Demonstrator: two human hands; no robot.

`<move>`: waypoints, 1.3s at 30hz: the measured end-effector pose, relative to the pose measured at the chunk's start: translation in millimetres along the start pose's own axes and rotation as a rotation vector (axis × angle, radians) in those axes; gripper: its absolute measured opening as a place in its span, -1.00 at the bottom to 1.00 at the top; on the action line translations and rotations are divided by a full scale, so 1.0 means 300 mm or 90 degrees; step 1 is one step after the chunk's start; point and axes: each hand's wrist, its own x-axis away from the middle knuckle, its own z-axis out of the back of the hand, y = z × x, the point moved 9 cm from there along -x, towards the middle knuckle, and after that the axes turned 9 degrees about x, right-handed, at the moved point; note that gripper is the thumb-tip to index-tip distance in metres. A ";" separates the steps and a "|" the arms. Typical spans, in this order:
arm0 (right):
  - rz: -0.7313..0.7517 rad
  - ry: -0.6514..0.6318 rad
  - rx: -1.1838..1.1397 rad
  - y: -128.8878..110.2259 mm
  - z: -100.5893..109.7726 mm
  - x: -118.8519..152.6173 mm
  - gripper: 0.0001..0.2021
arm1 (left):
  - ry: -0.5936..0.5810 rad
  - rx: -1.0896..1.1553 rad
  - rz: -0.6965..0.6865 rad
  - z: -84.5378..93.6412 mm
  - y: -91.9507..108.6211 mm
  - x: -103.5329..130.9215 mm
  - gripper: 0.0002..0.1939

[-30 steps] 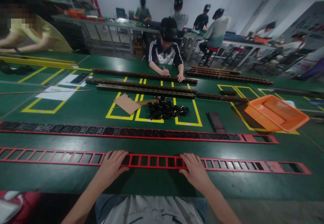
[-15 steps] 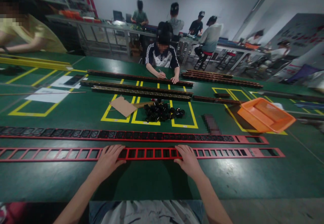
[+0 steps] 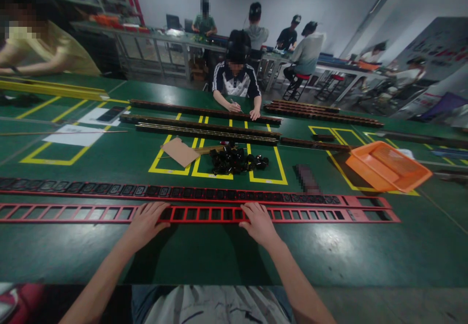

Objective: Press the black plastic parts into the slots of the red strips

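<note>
A long red frame with a row of square openings [image 3: 215,215] lies across the green table. My left hand [image 3: 149,222] grips it left of the middle, fingers over the far edge and thumb on the near side. Further right, my right hand [image 3: 258,220] holds the same frame in the same way. Just beyond lies a second red strip [image 3: 369,201], its slots filled with black socket-like pieces [image 3: 164,192]. The two strips lie nearly edge to edge, closest at the right end.
Beyond the strips are a heap of black parts [image 3: 234,160], a cardboard piece [image 3: 180,152], a dark pixelated object [image 3: 307,178] and an orange bin [image 3: 389,167]. Long dark rails [image 3: 204,131] lie farther back. Opposite, a person [image 3: 236,77] holds a pen-like tool.
Both my hands have moved away from me and to the left with the red frame. The gap to the filled strip has narrowed.
</note>
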 end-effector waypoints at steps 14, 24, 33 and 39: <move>0.113 -0.028 0.058 -0.056 0.057 -0.039 -0.55 | -0.089 0.102 -0.080 -0.058 0.301 -0.130 -0.52; 0.106 0.047 0.170 -0.024 0.185 0.002 -0.85 | -0.037 0.095 -0.105 0.029 0.356 -0.135 -0.73; 0.080 -0.062 0.147 -0.001 0.071 0.046 -0.74 | -0.015 0.028 -0.083 0.068 0.222 -0.123 -0.54; 0.085 -0.194 0.104 -0.009 -0.048 0.114 -0.82 | -0.322 0.133 -0.106 -0.131 0.336 0.015 -0.68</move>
